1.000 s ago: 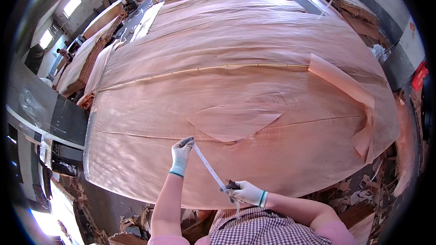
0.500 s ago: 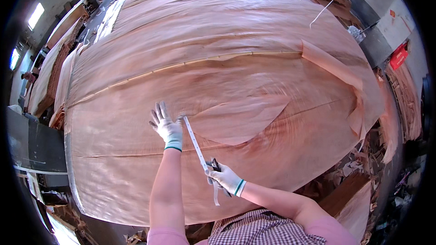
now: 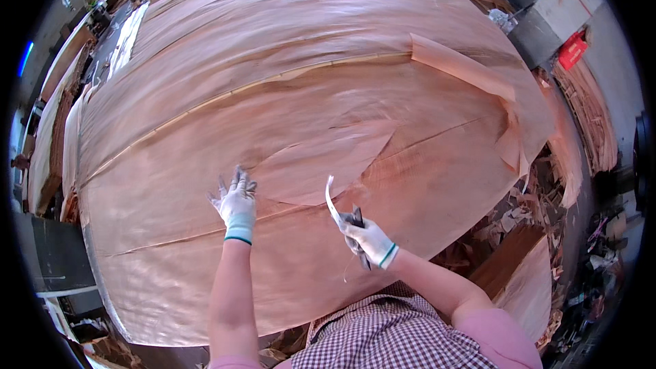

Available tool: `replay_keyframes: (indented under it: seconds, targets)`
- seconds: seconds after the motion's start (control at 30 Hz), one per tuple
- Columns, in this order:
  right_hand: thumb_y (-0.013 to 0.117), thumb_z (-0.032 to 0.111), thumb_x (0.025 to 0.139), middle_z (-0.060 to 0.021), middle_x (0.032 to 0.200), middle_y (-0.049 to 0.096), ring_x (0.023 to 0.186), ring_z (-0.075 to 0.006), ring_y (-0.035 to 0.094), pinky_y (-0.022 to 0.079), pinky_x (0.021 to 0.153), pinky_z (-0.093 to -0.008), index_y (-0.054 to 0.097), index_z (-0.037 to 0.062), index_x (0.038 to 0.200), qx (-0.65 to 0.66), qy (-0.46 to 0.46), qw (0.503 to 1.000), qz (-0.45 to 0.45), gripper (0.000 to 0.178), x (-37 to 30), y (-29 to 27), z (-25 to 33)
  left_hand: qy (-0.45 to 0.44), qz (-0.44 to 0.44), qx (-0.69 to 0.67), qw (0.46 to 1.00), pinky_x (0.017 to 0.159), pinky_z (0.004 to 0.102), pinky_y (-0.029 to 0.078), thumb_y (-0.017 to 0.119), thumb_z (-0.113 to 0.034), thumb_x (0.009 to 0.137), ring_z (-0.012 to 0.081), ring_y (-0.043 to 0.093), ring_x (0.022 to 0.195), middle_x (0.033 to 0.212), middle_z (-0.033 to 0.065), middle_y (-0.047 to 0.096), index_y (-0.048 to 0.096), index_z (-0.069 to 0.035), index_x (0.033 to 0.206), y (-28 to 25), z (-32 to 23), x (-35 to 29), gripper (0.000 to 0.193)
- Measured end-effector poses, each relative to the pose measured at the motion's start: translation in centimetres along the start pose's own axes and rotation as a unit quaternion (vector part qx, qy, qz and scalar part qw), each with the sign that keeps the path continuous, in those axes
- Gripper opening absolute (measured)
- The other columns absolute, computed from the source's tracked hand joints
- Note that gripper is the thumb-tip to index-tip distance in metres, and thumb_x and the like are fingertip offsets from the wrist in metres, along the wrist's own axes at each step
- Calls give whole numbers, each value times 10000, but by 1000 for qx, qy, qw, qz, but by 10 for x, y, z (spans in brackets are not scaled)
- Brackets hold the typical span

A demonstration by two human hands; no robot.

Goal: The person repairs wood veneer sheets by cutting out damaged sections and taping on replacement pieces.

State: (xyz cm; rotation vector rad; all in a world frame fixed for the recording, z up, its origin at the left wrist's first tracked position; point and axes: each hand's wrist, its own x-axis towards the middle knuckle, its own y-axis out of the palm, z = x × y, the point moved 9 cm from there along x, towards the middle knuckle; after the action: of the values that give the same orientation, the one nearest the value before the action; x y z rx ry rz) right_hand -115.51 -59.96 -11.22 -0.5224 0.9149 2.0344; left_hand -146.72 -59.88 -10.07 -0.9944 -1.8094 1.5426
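Observation:
A large reddish-brown sheet of wood veneer (image 3: 171,273) spreads in front of me, with a lighter, pointed piece of veneer (image 3: 318,164) lying on its middle. My left hand (image 3: 236,203), in a white glove with greyed fingers, is open beside that piece's left tip. Its fingers are apart and appear to rest on the sheet. Right of it, my gloved right hand (image 3: 365,238) is closed around a dark tool (image 3: 358,222) whose kind I cannot make out. A curled strip of white tape (image 3: 331,198) sticks up from the same hand, its upper end loose.
A pale seam strip (image 3: 253,85) crosses the sheet farther off. At the right a veneer flap (image 3: 465,68) is folded over. Torn scraps (image 3: 523,215) and a timber-coloured stack (image 3: 519,266) lie beyond the near right edge. More veneer stacks (image 3: 58,137) stand left.
The white tape has left my left hand and now curls up from my right. My right hand has moved right and up; my left has shifted slightly left. The view has turned somewhat.

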Motion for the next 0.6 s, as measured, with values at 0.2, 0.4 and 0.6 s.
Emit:
replay_keyframes:
  seconds: [0.2,0.4,0.6]
  targets:
    - [602,250,925,65,593,432,439,-43,353,256,412,-209,594,126,1158,125,43,991,-10,264,-20,-20,-40,155,-106,-98,977,1128,573,35,609,-274,865,291,321,1380,1421,-13,462,611,-197,1239,3,-121,-74,382]
    - [612,226,900,50,615,460,459,-49,366,266,415,-210,564,105,946,50,59,997,17,138,-20,-36,-29,256,-51,10,965,1096,654,33,531,-363,895,314,318,1376,1404,-31,480,539,-200,1308,42,-179,-94,444]
    - [594,199,903,46,619,446,455,-52,362,279,406,-211,556,94,976,-5,59,994,87,134,-24,-78,56,240,1,97,966,1079,688,5,485,-414,900,304,324,1375,1405,-29,478,521,-192,1319,38,-189,-87,475]
